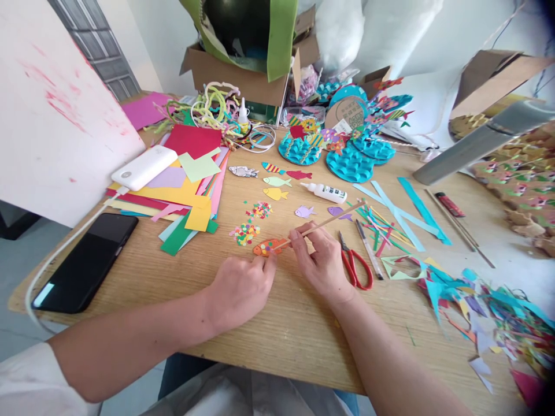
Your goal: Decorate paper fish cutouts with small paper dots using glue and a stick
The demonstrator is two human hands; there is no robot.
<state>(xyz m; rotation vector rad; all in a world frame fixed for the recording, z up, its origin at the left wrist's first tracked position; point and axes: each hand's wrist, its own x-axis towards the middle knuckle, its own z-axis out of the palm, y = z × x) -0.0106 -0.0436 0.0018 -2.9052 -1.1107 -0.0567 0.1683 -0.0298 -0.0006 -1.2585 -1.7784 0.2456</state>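
An orange paper fish with coloured dots on its body lies flat on the wooden table. My left hand is closed, its fingertips holding the fish at its lower edge. In my right hand, closed in a pen-like grip, is a thin wooden stick. The stick's lower end reaches the fish's body. Just beyond the fish are loose piles of small paper dots. Further back lie a yellow paper fish, a pale green paper fish and a glue bottle on its side.
Red-handled scissors and a pen lie right of my right hand. Paper scraps cover the right side. Coloured paper, a white power bank and a phone are leftward. Blue egg-carton pieces stand behind.
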